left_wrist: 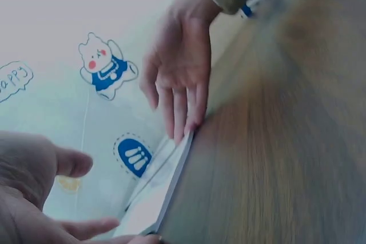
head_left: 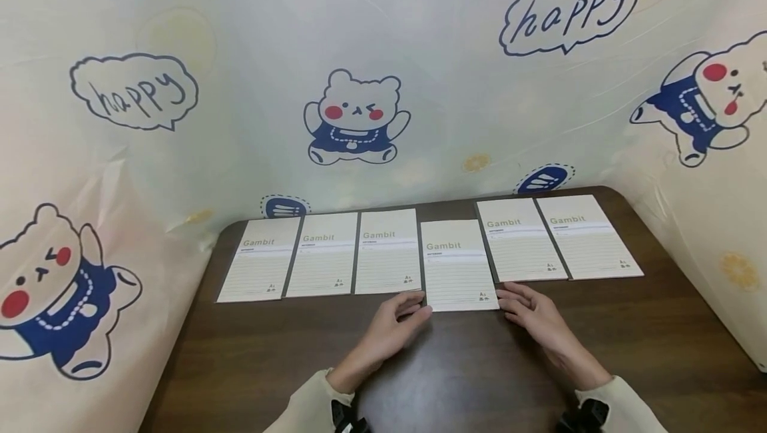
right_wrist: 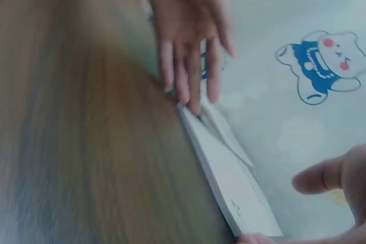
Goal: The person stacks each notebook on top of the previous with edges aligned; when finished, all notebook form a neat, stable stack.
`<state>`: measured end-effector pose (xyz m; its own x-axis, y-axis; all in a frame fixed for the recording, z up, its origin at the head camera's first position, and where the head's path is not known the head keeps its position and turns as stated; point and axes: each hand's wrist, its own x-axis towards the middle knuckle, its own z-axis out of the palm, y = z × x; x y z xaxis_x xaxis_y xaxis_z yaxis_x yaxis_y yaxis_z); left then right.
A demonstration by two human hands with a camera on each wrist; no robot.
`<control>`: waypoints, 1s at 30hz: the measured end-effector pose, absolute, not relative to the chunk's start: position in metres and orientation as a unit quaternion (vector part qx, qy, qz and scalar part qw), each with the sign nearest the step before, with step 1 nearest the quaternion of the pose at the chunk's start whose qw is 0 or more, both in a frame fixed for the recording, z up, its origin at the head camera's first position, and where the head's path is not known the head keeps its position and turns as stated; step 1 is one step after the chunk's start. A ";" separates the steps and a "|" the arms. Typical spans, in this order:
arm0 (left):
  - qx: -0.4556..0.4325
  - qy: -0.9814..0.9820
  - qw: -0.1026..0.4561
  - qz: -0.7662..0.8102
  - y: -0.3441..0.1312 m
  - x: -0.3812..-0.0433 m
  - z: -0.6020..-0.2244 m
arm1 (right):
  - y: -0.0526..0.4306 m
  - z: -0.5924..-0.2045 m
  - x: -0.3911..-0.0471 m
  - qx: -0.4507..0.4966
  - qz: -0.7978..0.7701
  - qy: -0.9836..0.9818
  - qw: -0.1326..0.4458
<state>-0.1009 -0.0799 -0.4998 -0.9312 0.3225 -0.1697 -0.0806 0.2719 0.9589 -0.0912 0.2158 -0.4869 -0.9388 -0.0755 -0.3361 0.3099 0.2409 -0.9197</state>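
Note:
A cream notebook (head_left: 458,281) marked "Gambit" lies on the table between my two hands, a little nearer to me than the others in its row. My left hand (head_left: 395,326) touches its lower left edge with extended fingers, thumb apart. On the opposite side, the fingertips of my right hand (head_left: 535,318) rest at the lower right edge. In the left wrist view, the right hand (left_wrist: 182,64) reaches the far end of the notebook (left_wrist: 157,195) with straight fingers. The right wrist view has the left hand (right_wrist: 189,21) at the other end, palm facing the camera.
Three matching notebooks (head_left: 323,256) lie side by side on the left, and two more notebooks (head_left: 590,236) on the right. All rest on a dark wooden table (head_left: 287,353). Behind it hangs a pale sheet (head_left: 443,106) printed with bears and "happy" bubbles.

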 end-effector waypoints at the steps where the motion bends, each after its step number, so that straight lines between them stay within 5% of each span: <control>1: 0.060 0.769 0.174 0.613 -0.079 -0.101 -0.500 | 0.216 -0.487 -0.093 0.082 -0.622 0.761 0.164; 10: -0.044 0.649 0.193 0.735 -0.074 -0.105 -0.500 | 0.225 -0.487 -0.111 0.100 -0.624 0.748 0.203; 30: -0.009 0.722 0.123 0.681 -0.075 -0.118 -0.508 | 0.224 -0.484 -0.113 0.048 -0.676 0.710 0.192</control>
<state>-0.1176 -0.0747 -0.5079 -0.9695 0.1541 -0.1908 -0.1814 0.0731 0.9807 -0.1135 0.2244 -0.4839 -0.9220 -0.1912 -0.3367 0.3266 0.0827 -0.9415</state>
